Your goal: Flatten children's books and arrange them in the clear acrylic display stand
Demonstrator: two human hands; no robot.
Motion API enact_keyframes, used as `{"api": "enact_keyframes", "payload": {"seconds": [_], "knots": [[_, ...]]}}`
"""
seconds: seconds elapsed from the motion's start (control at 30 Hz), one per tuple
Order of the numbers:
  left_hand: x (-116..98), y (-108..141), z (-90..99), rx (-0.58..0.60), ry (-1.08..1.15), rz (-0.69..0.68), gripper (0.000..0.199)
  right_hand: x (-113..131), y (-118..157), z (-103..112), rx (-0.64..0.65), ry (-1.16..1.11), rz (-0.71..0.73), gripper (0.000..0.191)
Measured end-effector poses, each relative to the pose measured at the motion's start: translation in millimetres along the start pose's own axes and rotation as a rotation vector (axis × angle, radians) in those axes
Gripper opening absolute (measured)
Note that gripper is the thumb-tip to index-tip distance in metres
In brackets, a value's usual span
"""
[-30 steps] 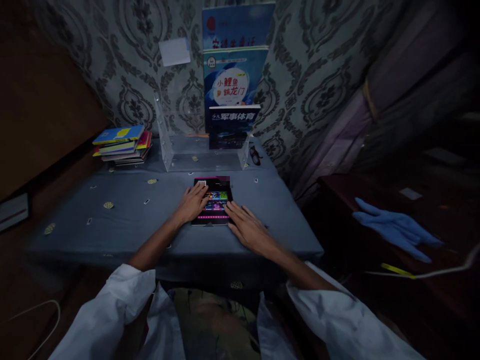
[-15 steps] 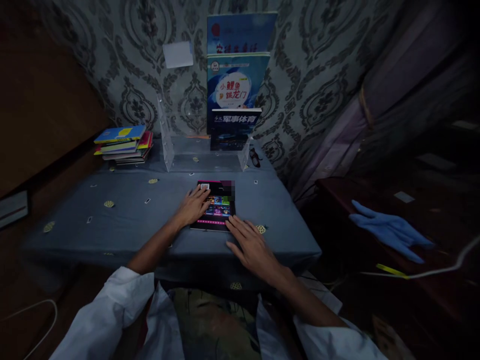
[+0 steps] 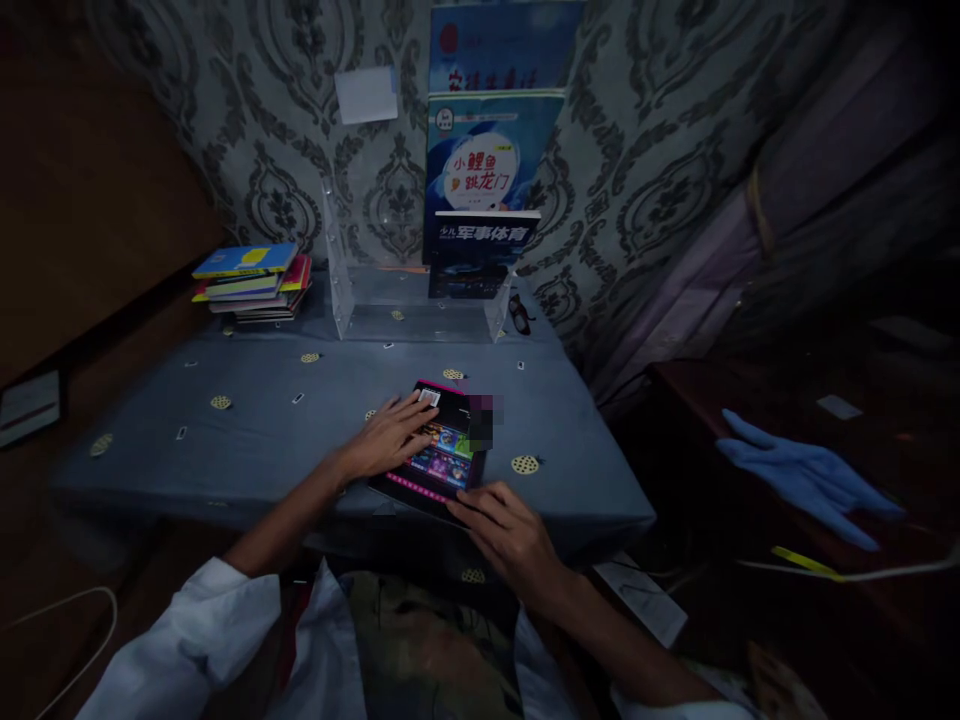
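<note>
A dark book with a pink edge and colourful pictures (image 3: 450,468) lies tilted at the front of the cloth-covered table. My left hand (image 3: 390,436) rests on its left part, fingers stretched out across the cover. At the book's lower right corner, my right hand (image 3: 511,535) has its fingers closed, pinching that corner. Behind the book stands a clear rack (image 3: 420,322), with several books upright at its right side, the front one a dark magazine (image 3: 476,258).
A pile of books (image 3: 251,285) sits at the table's (image 3: 255,430) back left. Dark glasses (image 3: 519,314) lie right of the rack. Farther right, a blue glove (image 3: 806,480) lies on a dark red surface, near a pale cable (image 3: 892,572).
The book has turned clockwise and its near edge has come closer to the table's front edge. My right hand has moved down, its fingers now closed on the corner.
</note>
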State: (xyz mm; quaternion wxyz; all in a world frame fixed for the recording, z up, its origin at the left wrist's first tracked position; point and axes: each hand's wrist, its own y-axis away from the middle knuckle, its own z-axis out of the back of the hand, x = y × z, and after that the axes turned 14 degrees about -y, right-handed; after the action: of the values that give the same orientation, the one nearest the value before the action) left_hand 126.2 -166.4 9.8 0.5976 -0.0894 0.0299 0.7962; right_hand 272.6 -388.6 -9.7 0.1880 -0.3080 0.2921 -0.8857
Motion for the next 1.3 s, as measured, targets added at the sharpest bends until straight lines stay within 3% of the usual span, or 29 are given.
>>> {"api": "enact_keyframes", "payload": {"seconds": [0.17, 0.27, 0.4, 0.5, 0.67, 0.77, 0.87, 0.93, 1.1, 1.2, 1.3], "knots": [[-18.1, 38.1, 19.6, 0.095, 0.141, -0.192, 0.055, 6.5, -29.4, 17.9, -0.037, -0.088, 0.062, 0.028], [-26.6, 57.3, 25.7, 0.031, 0.084, -0.221, 0.073, 7.8, -47.2, 20.1, -0.058, -0.131, 0.104, 0.026], [-27.5, 60.7, 23.4, -0.071, -0.023, -0.161, 0.057, 0.3, -65.0, 18.5, -0.024, -0.158, 0.130, 0.024], [-23.5, 57.6, 20.4, -0.148, -0.083, -0.141, 0.055, -24.2, -68.6, 23.2, 0.044, -0.130, 0.061, 0.021], [-19.1, 60.4, 25.8, -0.240, -0.096, -0.173, 0.051, -93.6, -61.4, 35.0, 0.075, -0.092, -0.100, 0.023], [-17.6, 61.5, 36.1, -0.336, -0.020, -0.211, 0.050, -125.3, -60.8, 36.8, -0.001, -0.194, -0.217, 0.023], [-17.0, 58.4, 53.0, -0.449, 0.151, -0.212, 0.045, -137.8, -66.5, 35.4, -0.103, -0.342, -0.322, 0.023], [-16.9, 53.8, 67.3, -0.496, 0.273, -0.138, 0.038, -136.9, -72.2, 33.4, -0.160, -0.439, -0.377, 0.023], [-9.2, 31.6, 92.6, -0.659, 0.548, 0.332, 0.027, -120.9, -86.0, 27.6, -0.273, -0.575, -0.481, 0.030], [2.5, 13.3, 87.3, -0.732, 0.778, 0.438, 0.037, -113.3, -90.8, 27.1, -0.296, -0.566, -0.549, 0.035], [12.0, -2.3, 71.4, -0.692, 1.039, 0.505, 0.044, -111.8, -91.0, 27.2, -0.311, -0.607, -0.603, 0.032]]}}
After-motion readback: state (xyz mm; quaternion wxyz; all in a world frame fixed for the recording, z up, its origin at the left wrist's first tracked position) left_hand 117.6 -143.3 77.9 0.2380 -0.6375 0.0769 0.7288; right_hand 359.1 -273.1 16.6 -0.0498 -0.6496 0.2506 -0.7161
